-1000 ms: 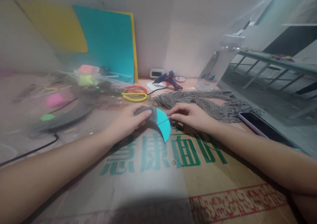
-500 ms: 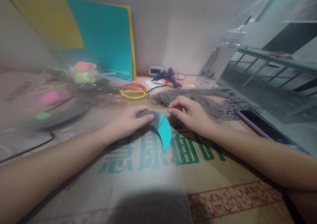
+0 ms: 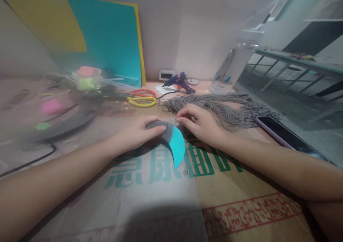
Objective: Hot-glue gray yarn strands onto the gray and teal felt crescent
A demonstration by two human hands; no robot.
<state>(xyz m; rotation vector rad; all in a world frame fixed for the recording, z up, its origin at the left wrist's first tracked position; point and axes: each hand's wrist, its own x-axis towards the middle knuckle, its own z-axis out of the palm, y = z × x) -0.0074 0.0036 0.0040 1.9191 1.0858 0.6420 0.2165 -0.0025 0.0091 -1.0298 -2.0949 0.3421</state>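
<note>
Head view: my left hand grips crescent by grey-wrapped part; my right hand pinches strand at crescent's upper edge; scissors behind crescent.

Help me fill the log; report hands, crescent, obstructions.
Left hand gripping grey-wrapped crescent, turquoise end bare. Right hand pinching grey strand at crescent's edge. Cord hank behind right hand, seemingly not blocking.

Scissors lie left of the glue gun, behind the crescent, while yarn, apparently touching the phone, lies before the bottle.
</note>
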